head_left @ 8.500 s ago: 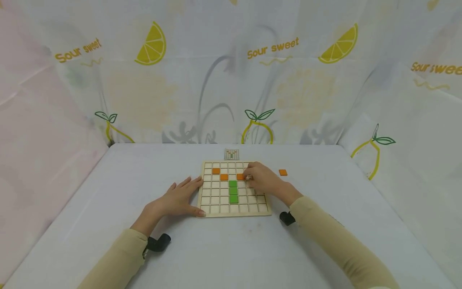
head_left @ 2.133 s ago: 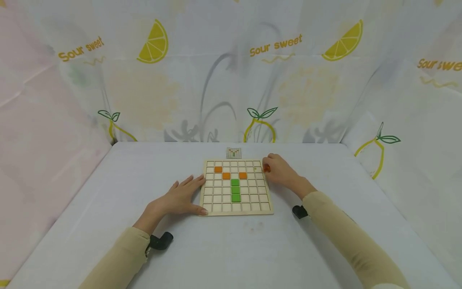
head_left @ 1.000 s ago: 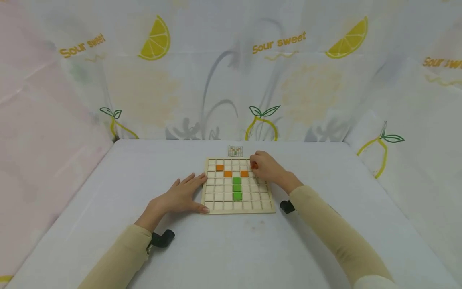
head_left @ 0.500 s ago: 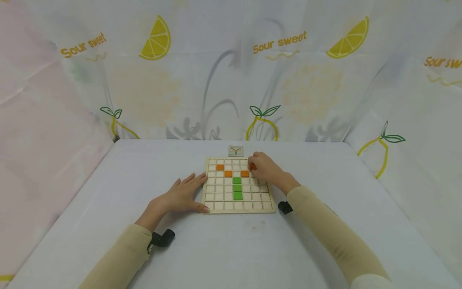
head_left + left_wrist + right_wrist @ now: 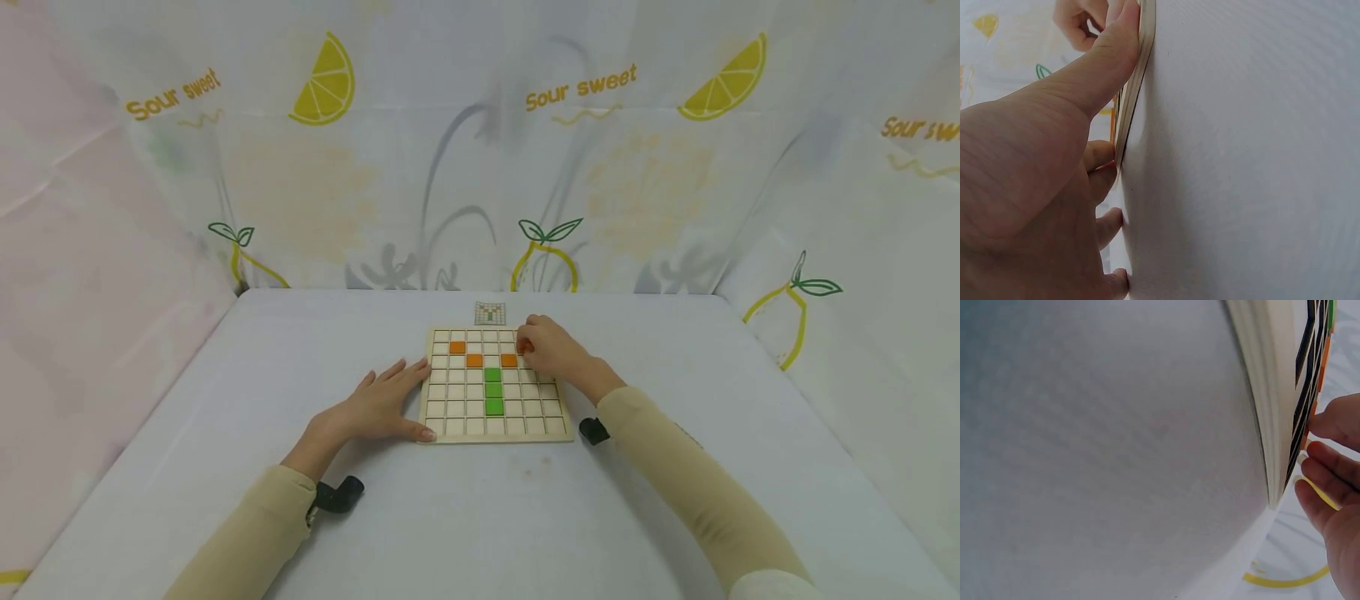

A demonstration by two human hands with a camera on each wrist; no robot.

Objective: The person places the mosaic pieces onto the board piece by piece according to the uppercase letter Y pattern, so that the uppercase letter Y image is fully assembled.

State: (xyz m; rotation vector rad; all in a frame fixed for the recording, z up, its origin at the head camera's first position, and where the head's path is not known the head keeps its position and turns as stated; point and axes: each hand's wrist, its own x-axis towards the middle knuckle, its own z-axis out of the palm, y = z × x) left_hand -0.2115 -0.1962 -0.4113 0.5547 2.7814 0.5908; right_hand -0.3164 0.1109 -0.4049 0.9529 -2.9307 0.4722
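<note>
My right hand (image 5: 553,348) pinches an orange square tile (image 5: 1312,417) between thumb and fingers at the upper right cells of a wooden grid board (image 5: 495,439). In the head view the fingers mostly hide that tile. My left hand (image 5: 372,408) rests along the board's left side with fingers spread, the thumb on the near left corner. Two orange tiles, an outer one (image 5: 457,347) and an inner one (image 5: 474,361), sit on the left half. Another orange tile (image 5: 508,361) lies right of centre. Below them runs a column of three green tiles (image 5: 492,391).
Behind the board lies a small printed card (image 5: 490,313) with a grid pattern of coloured squares. All this is on a white-covered table (image 5: 465,517), backed by a lemon-print cloth (image 5: 420,167). A black wrist mount (image 5: 341,495) sits under each forearm.
The loose orange tile that lay right of the board was picked up by the right hand and carried left onto the upper right cells. In the last half second hardly anything moved.
</note>
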